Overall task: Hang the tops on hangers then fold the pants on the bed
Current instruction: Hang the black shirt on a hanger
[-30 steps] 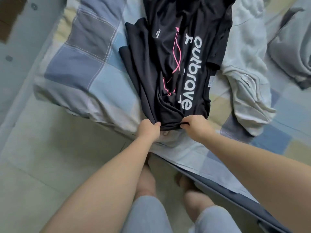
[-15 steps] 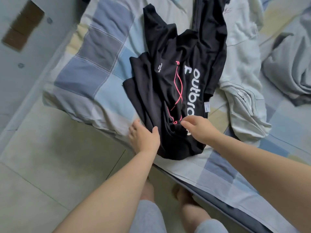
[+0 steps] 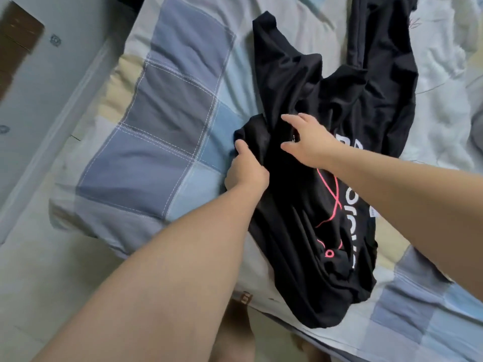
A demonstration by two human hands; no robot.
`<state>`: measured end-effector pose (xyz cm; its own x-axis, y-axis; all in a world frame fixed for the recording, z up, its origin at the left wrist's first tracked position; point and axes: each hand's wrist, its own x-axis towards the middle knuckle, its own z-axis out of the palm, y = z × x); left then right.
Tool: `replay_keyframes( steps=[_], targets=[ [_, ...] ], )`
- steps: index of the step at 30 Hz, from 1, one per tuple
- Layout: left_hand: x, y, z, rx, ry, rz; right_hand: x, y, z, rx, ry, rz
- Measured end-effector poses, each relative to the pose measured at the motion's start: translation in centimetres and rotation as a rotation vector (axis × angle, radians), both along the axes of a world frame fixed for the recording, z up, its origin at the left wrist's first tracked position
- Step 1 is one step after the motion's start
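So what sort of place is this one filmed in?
Most likely a bedroom at home. There is a bed covered with a blue-and-grey patchwork quilt, a black top with a printed logo laid out on it, and a pale floor right beside the mattress edge.

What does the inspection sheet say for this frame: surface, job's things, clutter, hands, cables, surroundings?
Surface: bed with a rumpled cover in blue, grey and beige checks.
Job's things: black shirt lies crumpled on the bed, print up; no hanger seen, and no pants that can be told.
Clutter: white cloth bunched beyond the shirt, at the right of the view.
Hands: left hand grips the shirt's edge; right hand is open with fingers spread over the shirt, contact unclear.
Cables: nothing seen.
Surroundings: pale tiled floor beside the bed.
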<state>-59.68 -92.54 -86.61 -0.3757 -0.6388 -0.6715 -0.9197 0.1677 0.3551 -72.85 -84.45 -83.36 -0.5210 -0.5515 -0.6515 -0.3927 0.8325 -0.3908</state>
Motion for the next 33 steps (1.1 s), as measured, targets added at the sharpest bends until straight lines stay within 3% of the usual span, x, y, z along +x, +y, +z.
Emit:
replay_keyframes(
  steps=[5, 10, 12, 18, 23, 26, 30, 33],
  targets=[
    [5.2, -1.3, 1.0, -0.005, 0.166, 0.250, 3.9, -1.6, -1.1, 0.009, 0.037, -0.319],
    [9.4, -1.6, 2.1, 0.041, 0.154, 0.341, 6.5, -2.1, -1.7, 0.106, 0.120, -0.299],
    [10.0, -1.8, 2.6, 0.076, 0.117, 0.319, 6.3, -2.0, -1.3, 0.086, 0.066, -0.404],
    [10.2, -1.9, 6.2, 0.172, -0.038, 0.058, 5.8, 0.2, 4.9, -0.212, -0.204, -0.921],
    [8.7, -1.1, 12.1, 0.216, -0.077, -0.196, 6.7, 4.5, 13.9, -0.376, -0.331, -1.183],
    [7.3, 0.3, 17.0, 0.158, 0.040, -0.428, 7.8, 8.1, 19.2, -0.503, -0.410, -1.356],
    [5.4, 4.5, 24.5, 0.348, 0.298, -0.683, 10.0, 13.6, 26.9, -0.765, -0.530, -1.487],
    [4.9, 9.3, 29.8, 0.363, 0.507, -0.741, 11.9, 18.2, 32.8, -0.970, -0.558, -1.515]
  ],
)
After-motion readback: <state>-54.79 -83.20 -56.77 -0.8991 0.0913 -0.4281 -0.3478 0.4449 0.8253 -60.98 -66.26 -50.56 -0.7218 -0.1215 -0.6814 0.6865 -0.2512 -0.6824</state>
